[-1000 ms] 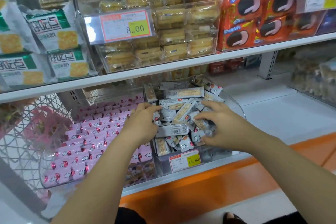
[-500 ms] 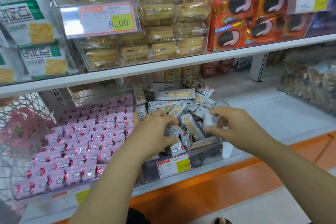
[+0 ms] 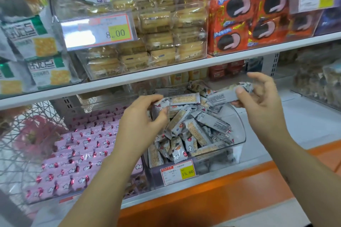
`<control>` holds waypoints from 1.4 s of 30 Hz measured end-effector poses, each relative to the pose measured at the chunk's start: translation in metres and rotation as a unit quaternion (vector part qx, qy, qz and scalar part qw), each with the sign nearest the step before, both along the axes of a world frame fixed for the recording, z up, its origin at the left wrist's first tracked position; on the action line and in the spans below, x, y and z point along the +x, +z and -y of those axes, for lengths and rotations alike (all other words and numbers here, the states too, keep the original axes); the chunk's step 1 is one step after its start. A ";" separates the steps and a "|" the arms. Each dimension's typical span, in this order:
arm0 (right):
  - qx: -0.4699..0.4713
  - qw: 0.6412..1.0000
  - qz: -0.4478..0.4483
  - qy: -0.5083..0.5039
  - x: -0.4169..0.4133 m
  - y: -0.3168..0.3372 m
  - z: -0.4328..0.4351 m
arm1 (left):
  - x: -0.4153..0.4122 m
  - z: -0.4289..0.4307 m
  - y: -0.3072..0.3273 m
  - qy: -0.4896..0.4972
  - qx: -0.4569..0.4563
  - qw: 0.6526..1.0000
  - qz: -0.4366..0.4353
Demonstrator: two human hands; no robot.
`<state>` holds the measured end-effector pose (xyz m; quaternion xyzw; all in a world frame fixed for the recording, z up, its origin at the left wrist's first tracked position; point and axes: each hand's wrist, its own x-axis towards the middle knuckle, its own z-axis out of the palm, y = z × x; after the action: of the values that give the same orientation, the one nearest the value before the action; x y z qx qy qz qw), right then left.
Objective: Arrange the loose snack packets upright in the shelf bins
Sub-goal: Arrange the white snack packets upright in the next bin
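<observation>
A clear plastic bin on the lower shelf holds a jumbled heap of grey-white snack packets. My left hand is over the bin's left side and pinches a grey packet at the top of the heap. My right hand is raised above the bin's right rim and grips a bunch of grey packets between thumb and fingers, held roughly level. A price tag reading 15.80 sits on the bin's front.
A bin of pink packets in neat rows stands to the left. A wire basket is at the far left. The upper shelf carries clear bins of biscuits and red packs. Bare white shelf lies to the right.
My right hand has lifted out of the bin with a bunch of grey packets. My left hand has moved up to the top left of the heap and taken hold of a packet.
</observation>
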<state>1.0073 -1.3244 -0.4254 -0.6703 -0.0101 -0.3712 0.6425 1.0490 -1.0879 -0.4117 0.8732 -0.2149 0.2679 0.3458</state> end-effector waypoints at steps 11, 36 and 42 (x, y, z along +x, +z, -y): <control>-0.198 0.977 -0.078 -0.035 0.069 -0.009 -0.030 | 0.013 0.000 -0.020 -0.026 -0.111 0.981 0.156; -0.352 0.921 -0.164 -0.018 0.051 -0.015 -0.024 | 0.067 -0.010 -0.015 0.030 0.248 0.960 -0.131; -0.356 0.923 -0.146 -0.012 0.045 -0.013 -0.022 | 0.053 -0.016 -0.013 0.017 0.205 0.970 -0.130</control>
<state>1.0527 -1.3022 -0.4388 -0.9017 -0.0396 -0.2490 0.3512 1.1024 -1.0715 -0.4252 0.9564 -0.2031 0.1082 0.1797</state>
